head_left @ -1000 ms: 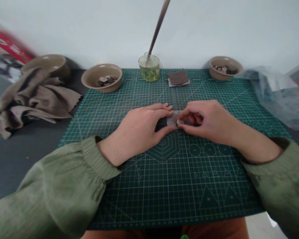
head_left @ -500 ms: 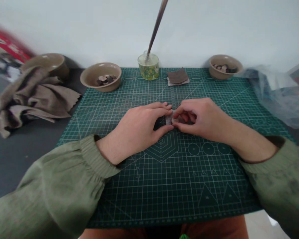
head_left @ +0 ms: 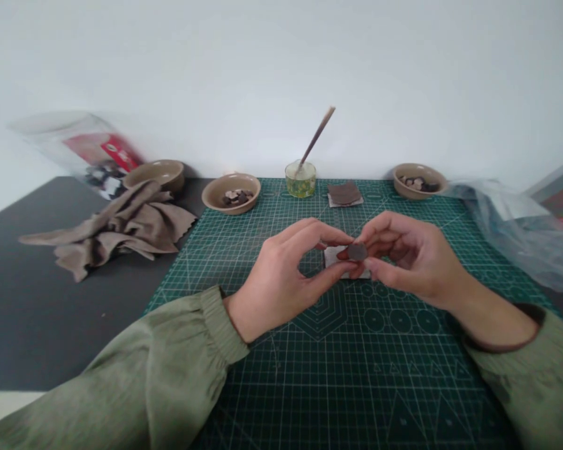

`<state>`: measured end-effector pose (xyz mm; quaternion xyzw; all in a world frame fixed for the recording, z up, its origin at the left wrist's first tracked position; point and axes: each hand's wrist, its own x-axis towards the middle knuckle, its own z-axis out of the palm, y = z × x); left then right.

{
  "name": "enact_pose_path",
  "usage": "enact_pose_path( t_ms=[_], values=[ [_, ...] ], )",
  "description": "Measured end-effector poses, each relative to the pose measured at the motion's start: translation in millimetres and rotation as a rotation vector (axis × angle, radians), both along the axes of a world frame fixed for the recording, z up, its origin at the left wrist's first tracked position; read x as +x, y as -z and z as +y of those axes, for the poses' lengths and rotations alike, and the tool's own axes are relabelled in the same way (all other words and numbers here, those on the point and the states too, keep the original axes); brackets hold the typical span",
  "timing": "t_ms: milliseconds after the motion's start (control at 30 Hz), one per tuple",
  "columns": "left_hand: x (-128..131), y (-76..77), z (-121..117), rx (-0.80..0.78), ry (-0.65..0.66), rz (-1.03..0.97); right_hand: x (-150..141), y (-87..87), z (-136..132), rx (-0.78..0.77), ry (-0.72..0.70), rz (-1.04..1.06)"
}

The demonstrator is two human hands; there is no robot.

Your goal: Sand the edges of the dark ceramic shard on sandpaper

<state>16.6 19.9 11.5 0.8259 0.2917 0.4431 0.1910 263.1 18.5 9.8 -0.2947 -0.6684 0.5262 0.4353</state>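
My left hand (head_left: pixel 300 269) and my right hand (head_left: pixel 408 259) meet over the cutting mat. A small dark grey, roundish flat piece (head_left: pixel 356 252) is pinched between their fingertips, dark face toward me. Behind and under the fingers, a pale square patch with a dark edge (head_left: pixel 332 256) lies on the green cutting mat (head_left: pixel 286 375); the fingers cover part of it. My left thumb and forefinger hold the left side of the dark piece. My right thumb and fingers are closed in around its right side.
Along the back stand a bowl of small pieces (head_left: pixel 231 194), a glass cup (head_left: pixel 301 180) with a brush or stick (head_left: pixel 318 134), stacked brown squares (head_left: pixel 345 194) and a second bowl (head_left: pixel 420 181). Brown cloth (head_left: pixel 131 228) lies left; a clear plastic bag (head_left: pixel 511 231) lies right.
The view has tilted up and swung left. My hands have lifted from the patch on the mat, and the small piece between them now shows its dark face.
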Motion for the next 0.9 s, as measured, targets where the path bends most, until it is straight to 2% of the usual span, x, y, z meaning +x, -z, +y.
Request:
enact_pose_path(
  t_ms=[567, 700, 800, 900],
  values=[
    [-0.9, -6.8, -6.6, 0.019, 0.034, -0.082, 4.0, 1.5, -0.5, -0.038, -0.108, 0.058],
    [-0.6, -9.5, -7.1, -0.115, 0.073, -0.13, 4.6, 0.9, -0.6, -0.048, -0.102, 0.058],
    [-0.7, -7.5, -6.3, -0.254, 0.119, -0.185, 4.5, -0.3, -0.8, -0.057, -0.113, 0.069],
    [-0.4, -5.2, -6.2, -0.326, 0.13, -0.194, 4.8, -0.7, -1.1, -0.07, -0.139, 0.09]
  ],
)
